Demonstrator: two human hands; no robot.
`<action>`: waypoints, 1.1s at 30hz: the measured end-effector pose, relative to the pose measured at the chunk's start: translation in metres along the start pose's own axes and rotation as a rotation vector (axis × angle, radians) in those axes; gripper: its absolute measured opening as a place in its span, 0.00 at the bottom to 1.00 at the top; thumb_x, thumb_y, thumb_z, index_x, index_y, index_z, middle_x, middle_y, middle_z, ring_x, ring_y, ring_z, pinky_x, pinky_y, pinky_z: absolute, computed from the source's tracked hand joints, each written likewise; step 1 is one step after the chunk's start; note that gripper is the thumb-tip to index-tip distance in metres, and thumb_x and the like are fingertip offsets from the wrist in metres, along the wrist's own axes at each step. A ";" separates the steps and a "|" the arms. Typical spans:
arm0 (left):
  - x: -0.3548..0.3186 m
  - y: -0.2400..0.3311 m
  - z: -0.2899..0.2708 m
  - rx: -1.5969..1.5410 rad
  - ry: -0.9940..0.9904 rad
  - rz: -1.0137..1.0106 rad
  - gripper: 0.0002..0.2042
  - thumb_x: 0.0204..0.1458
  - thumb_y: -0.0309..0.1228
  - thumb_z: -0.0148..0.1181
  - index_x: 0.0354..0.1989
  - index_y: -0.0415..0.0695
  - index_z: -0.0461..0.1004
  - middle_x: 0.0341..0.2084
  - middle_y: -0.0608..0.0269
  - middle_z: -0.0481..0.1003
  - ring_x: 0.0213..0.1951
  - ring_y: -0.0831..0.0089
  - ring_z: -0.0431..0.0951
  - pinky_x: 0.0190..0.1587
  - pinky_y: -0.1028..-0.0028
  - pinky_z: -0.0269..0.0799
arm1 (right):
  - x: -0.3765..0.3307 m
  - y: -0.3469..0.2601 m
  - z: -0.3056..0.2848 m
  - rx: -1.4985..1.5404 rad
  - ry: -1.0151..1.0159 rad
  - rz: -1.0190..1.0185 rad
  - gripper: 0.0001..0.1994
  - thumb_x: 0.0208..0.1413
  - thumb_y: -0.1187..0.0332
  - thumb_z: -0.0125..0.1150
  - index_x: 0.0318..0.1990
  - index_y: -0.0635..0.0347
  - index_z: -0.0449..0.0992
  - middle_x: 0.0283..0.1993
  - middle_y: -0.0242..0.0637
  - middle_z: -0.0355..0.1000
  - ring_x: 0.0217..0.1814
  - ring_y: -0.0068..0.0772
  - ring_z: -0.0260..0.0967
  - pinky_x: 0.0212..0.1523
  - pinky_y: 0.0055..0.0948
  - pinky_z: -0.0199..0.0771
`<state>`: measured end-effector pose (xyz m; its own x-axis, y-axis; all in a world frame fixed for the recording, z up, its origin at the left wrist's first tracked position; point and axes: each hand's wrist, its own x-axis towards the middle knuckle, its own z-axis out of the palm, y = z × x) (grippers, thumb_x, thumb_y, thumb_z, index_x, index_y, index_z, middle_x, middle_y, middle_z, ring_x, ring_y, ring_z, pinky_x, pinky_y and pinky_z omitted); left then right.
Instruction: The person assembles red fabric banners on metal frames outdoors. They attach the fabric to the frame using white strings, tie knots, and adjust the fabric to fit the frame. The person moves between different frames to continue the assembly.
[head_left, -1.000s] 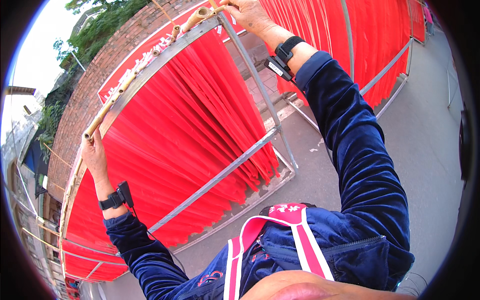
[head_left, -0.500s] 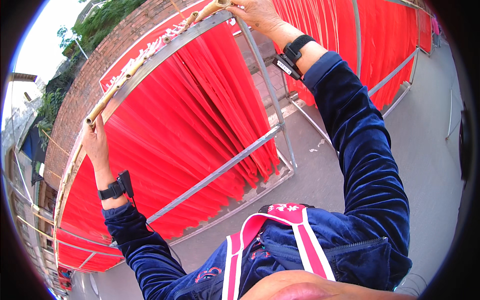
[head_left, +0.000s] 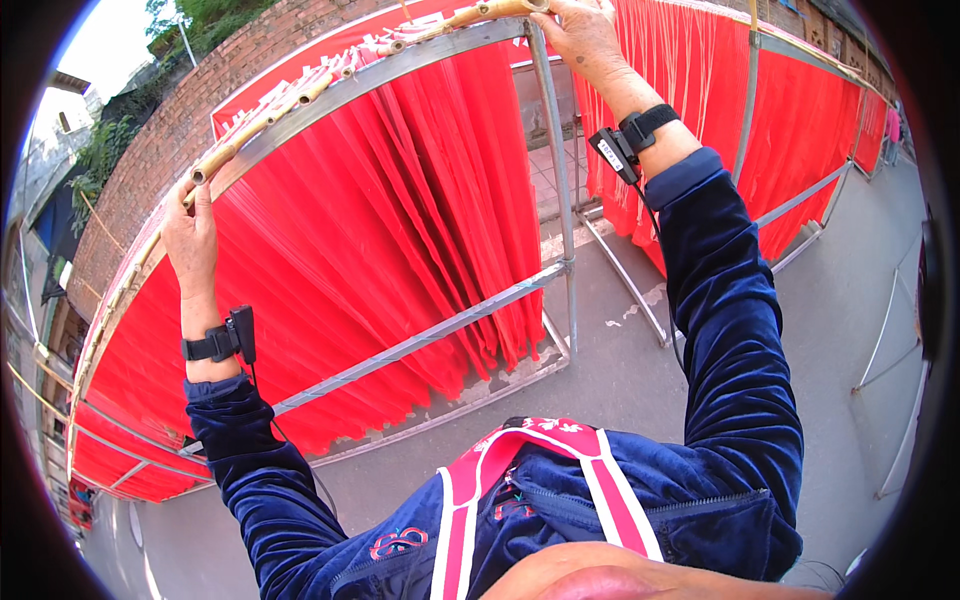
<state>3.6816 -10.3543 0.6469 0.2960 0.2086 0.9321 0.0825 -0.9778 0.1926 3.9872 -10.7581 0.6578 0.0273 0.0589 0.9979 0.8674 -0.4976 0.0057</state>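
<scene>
A bamboo pole (head_left: 275, 117) lies along the top rail of a metal rack (head_left: 420, 330), with long red strands (head_left: 400, 230) hanging below it. My left hand (head_left: 190, 245) is raised at the pole's left end, thumb and fingers closed there, though the fingertips are partly hidden. At the far right end, by the rack's corner post, my right hand (head_left: 590, 45) grips the pole; some of its fingers are cut off by the picture's upper edge. Black straps with small devices sit on both wrists.
A second rack of red strands (head_left: 800, 120) stands to the right, across a gap. Behind runs a brick wall (head_left: 200, 110). Grey pavement (head_left: 640, 390) lies below, with a thin metal frame (head_left: 885, 335) at far right. More bamboo poles (head_left: 110, 300) line the rack at left.
The view has shifted. Both hands still hold the pole, whose right end now reaches a little past the rack's corner post. The strands at the right hang in looser folds.
</scene>
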 end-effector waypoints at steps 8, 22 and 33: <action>0.000 -0.011 0.003 -0.096 -0.002 0.224 0.14 0.61 0.34 0.58 0.51 0.40 0.74 0.42 0.54 0.77 0.43 0.68 0.78 0.46 0.71 0.73 | -0.031 -0.024 0.000 0.215 0.327 -0.095 0.18 0.59 0.70 0.63 0.56 0.57 0.73 0.39 0.34 0.78 0.41 0.26 0.75 0.42 0.25 0.77; 0.001 -0.020 0.015 -0.042 0.023 0.269 0.13 0.63 0.36 0.54 0.52 0.44 0.73 0.43 0.54 0.77 0.43 0.63 0.79 0.46 0.70 0.73 | -0.036 -0.063 0.008 0.963 0.132 0.308 0.19 0.59 0.75 0.57 0.59 0.60 0.69 0.44 0.40 0.73 0.39 0.34 0.74 0.43 0.32 0.73; 0.002 -0.020 0.025 -0.091 0.104 0.317 0.12 0.64 0.35 0.54 0.51 0.44 0.73 0.40 0.56 0.77 0.42 0.65 0.78 0.45 0.70 0.72 | -0.034 -0.049 0.038 0.398 -0.204 0.163 0.21 0.66 0.65 0.54 0.64 0.60 0.65 0.55 0.44 0.75 0.55 0.30 0.74 0.54 0.27 0.74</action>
<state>3.7039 -10.3343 0.6372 0.1948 -0.1044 0.9753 -0.0847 -0.9924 -0.0893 3.9623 -10.7031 0.6215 0.2410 0.1961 0.9505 0.9656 -0.1467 -0.2145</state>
